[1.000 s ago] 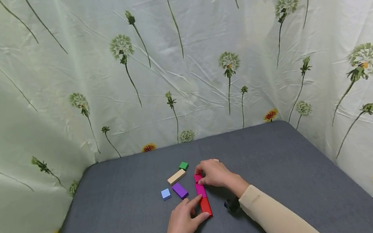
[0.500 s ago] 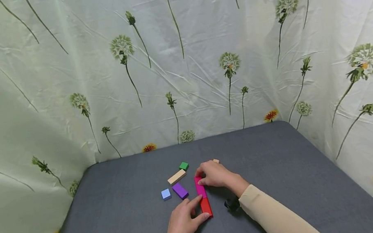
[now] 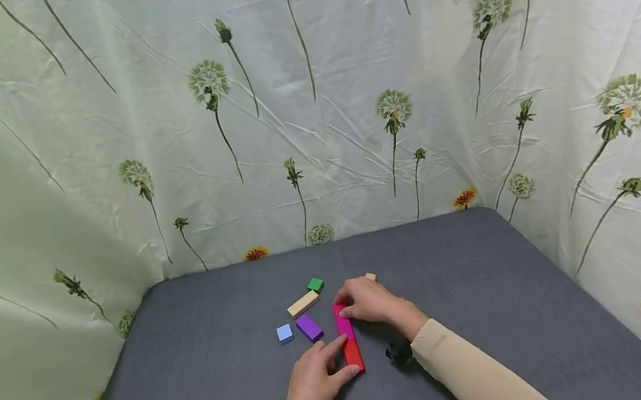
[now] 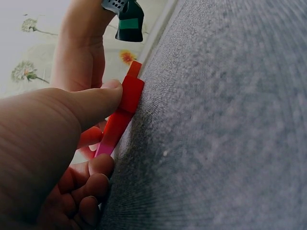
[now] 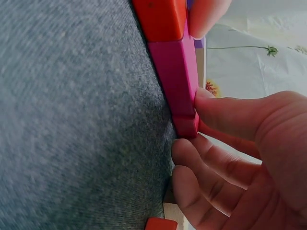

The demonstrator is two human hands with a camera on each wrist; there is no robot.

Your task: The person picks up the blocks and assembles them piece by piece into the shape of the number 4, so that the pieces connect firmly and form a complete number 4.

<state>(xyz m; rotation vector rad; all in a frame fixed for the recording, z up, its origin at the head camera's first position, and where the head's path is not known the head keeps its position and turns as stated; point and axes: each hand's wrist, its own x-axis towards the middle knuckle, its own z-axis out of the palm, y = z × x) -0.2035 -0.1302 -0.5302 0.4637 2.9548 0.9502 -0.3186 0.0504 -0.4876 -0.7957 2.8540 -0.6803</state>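
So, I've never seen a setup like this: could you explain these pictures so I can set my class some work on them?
There is no robot here, just a person's two bare hands. The wide view comes from a camera worn on the head, looking forward and down; the two close-ups come from cameras on the wrists. On the dark grey surface, a red block and a magenta block lie end to end. The left hand holds the red block between thumb and finger; the right hand grips the row at its magenta end. To the left lie a light blue cube, a purple block, a pale wooden block and a green block. A flower-patterned cloth hangs behind.
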